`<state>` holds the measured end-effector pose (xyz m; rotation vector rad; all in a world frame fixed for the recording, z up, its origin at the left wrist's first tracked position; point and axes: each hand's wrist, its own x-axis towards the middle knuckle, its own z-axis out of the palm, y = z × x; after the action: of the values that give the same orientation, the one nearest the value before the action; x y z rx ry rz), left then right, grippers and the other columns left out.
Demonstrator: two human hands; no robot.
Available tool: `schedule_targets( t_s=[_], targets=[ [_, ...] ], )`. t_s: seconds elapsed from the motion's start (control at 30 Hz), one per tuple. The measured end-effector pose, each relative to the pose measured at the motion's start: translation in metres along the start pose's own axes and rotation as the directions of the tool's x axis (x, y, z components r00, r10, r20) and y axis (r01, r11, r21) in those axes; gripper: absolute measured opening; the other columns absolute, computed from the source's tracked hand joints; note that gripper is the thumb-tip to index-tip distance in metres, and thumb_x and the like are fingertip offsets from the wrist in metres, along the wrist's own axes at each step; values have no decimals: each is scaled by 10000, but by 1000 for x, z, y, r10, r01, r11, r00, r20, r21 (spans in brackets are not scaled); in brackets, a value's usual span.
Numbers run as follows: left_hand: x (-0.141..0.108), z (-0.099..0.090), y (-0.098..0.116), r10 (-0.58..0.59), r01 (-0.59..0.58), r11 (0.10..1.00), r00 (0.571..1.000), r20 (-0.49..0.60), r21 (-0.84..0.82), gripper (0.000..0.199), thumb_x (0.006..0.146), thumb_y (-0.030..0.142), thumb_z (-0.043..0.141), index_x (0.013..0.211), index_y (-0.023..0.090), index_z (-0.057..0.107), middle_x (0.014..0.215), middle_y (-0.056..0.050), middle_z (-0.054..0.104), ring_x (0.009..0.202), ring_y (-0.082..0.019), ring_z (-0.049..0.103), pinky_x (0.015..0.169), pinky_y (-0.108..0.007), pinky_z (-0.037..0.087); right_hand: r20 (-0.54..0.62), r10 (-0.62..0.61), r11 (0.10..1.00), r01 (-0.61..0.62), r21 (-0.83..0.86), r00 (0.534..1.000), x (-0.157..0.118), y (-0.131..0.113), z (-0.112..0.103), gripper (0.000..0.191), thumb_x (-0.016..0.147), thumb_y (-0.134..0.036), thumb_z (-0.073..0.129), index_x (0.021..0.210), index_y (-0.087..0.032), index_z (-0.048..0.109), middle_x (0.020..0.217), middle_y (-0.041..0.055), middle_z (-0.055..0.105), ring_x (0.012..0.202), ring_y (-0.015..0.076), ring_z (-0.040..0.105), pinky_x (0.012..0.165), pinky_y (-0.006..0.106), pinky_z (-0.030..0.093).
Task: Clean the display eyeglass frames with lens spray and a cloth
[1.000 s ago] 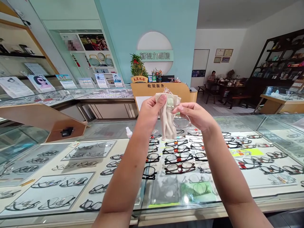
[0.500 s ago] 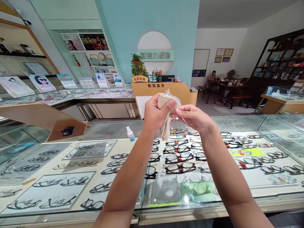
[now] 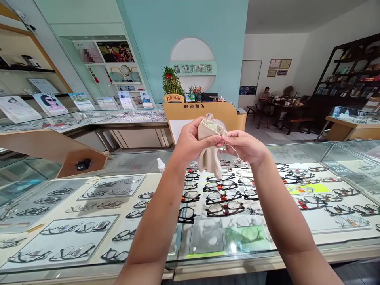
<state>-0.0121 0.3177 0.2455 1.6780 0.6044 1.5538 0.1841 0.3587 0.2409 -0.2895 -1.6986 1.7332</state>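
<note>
Fanned wider since the earlier frame, the cloth is pinched by the left hand round one side of the glasses; the right hand grips them, probably near the bridge, for steadiness above the counter's far edge.

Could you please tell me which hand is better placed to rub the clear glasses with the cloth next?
Probably the left hand: its thumb presses the beige cloth, while the right hand pinches the clear glasses.

Cloth above the display case, 1 bottle leftward, 1 plant on the counter behind.
</note>
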Motion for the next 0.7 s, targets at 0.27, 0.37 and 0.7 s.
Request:
schedule_targets(
  t_s=[0.27,0.37,0.7],
  targets=[
    [1,15,-6,147,-127,987,964,-221,103,463,755,568,965,777,211,670,661,14,638,514,-97,536,472,-244,406,31,21,999,-22,42,999,3,6,4,374,753,-543,973,847,-209,833,915,45,772,872,162,685,867,333,598],
    [2,21,-10,144,-119,988,937,-317,97,484,815,632,899,761,207,675,634,13,594,529,-94,516,489,-245,407,22,-4,1000,4,3,1000,4,6,4,368,798,-551,937,845,-205,818,908,42,756,845,156,676,853,341,589],
    [4,7,-6,-59,59,989,998,8,-135,581,693,455,1025,1156,233,752,881,-44,765,740,-184,697,657,-290,581,-109,-81,997,79,-25,991,2,0,-1,379,774,-597,937,816,-232,845,834,24,739,793,157,645,775,317,579]
  ],
)
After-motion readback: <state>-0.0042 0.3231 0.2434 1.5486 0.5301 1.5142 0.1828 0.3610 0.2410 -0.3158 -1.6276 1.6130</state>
